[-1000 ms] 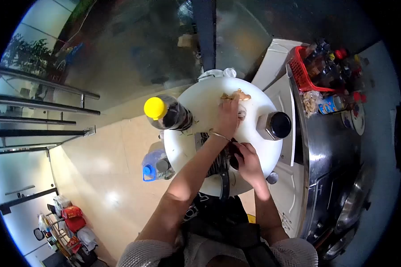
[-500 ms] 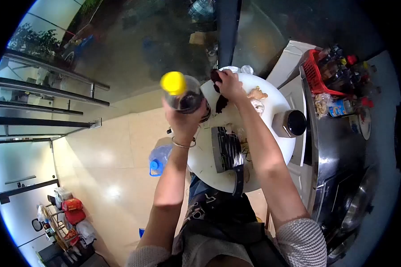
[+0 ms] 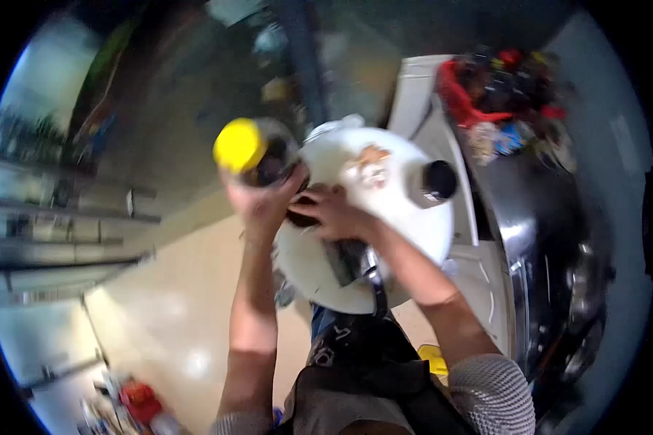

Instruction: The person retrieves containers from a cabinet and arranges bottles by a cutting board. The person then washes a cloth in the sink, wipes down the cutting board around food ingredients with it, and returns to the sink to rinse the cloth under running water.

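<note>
In my left hand [image 3: 257, 206] is a clear bottle [image 3: 274, 156] with a big yellow cap and dark contents, held up over the left edge of the round white table [image 3: 406, 246]. My right hand [image 3: 341, 216] is closed on a dark reddish-brown piece [image 3: 301, 216], just below the bottle's base; blur hides exactly what it is. Beneath the right wrist lies a cleaver [image 3: 347, 262], its dark handle pointing toward me. Farther back on the tabletop are ginger [image 3: 371, 154] and a garlic bulb [image 3: 374, 175]. A jar with a black lid [image 3: 439, 180] stands at the right.
A red basket [image 3: 461, 101] packed with bottles sits on the dark counter [image 3: 515, 232] to the right. Clear plastic [image 3: 334, 127] rests at the table's far edge. Metal rails [image 3: 72, 210] and red bags [image 3: 141, 402] are on the left.
My right hand has come from the table's far side toward me, to beside the bottle, with the dark piece. The bottle stays in my left hand. The whole view has shifted and blurred.
</note>
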Tool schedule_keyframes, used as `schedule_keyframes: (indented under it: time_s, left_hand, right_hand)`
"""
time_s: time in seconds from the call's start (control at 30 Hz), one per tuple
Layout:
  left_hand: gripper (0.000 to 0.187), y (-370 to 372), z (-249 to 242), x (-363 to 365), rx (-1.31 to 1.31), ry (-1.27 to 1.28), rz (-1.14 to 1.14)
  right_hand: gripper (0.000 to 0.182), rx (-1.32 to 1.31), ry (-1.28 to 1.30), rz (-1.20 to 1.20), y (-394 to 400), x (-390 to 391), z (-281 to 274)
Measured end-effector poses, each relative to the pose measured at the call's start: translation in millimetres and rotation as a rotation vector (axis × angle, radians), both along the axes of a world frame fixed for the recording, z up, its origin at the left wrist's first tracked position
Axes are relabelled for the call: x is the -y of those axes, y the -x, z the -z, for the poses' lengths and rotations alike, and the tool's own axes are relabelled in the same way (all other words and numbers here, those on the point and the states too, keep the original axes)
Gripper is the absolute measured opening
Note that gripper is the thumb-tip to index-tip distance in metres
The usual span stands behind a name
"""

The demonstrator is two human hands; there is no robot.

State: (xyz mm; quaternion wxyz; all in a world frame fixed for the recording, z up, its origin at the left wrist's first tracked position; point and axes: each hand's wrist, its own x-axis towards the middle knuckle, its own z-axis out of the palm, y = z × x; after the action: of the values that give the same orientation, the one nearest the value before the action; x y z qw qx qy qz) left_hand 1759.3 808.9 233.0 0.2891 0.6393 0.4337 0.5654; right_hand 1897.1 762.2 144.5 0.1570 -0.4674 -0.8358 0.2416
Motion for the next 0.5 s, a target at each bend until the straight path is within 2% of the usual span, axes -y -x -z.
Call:
schedule_keyframes:
  time_s: [0.03,0.07,0.1,0.13,0.17,0.23,0.27,0.3,0.33,0.37,0.4,0.43,0.5]
  left_hand:
    - [0.061,-3.1,3.2,6.0,-0.032,-0.006,0.062]
    - [0.06,-12.3,-11.1,16.7,-0.076,0.047,0.124]
    - [0.06,-18.2,-24.3,27.8,-0.129,0.101,0.178]
    - [0.064,-22.0,-21.3,34.0,-0.177,0.047,0.184]
    - [0.068,-28.6,-20.2,38.0,-0.23,-0.011,0.18]
    - [0.071,-63.9,-59.6,67.1,-0.124,-0.179,0.408]
    - [0.073,-80.4,-56.8,80.5,-0.037,-0.204,0.555]
    - [0.072,-99.9,-54.5,99.4,0.289,0.45,0.529]
    - [0.072,-116.8,-66.7,106.9,-0.033,-0.108,0.715]
    - [0.075,-129.1,-77.0,112.2,-0.17,-0.127,0.82]
    - [0.081,-145.2,-80.0,112.5,-0.178,-0.029,0.961]
    - [0.085,-161.6,-75.6,118.2,-0.227,-0.095,0.968]
    - [0.086,-163.9,-83.2,121.4,-0.433,-0.147,1.114]
  right_hand:
    - [0.068,-0.043,0.01,0.134,-8.6,14.5,-32.0]
    - [0.066,-0.162,-0.074,0.296,-20.1,30.4,-42.4]
    - [0.063,-0.395,-0.036,0.363,-38.0,46.2,-79.6]
    - [0.062,-0.602,-0.031,0.481,-50.4,67.2,-102.1]
    - [0.078,-0.687,-0.067,0.562,-58.2,87.1,-127.1]
    - [0.095,-0.727,-0.272,0.572,-64.7,109.6,-154.2]
    - [0.096,-0.855,-0.294,0.607,-64.2,120.8,-160.4]
    - [0.097,-0.983,-0.315,0.639,-65.1,127.5,-165.1]
    - [0.09,-0.883,-0.431,0.743,-74.0,134.7,-165.8]
    - [0.081,-0.89,-0.483,0.874,-82.2,145.0,-162.1]
    - [0.076,-0.843,-0.465,1.033,-97.1,152.0,-159.3]
    - [0.071,-0.794,-0.438,1.189,-114.4,157.9,-156.6]
    - [0.069,-0.945,-0.467,1.316,-164.4,161.3,-153.6]
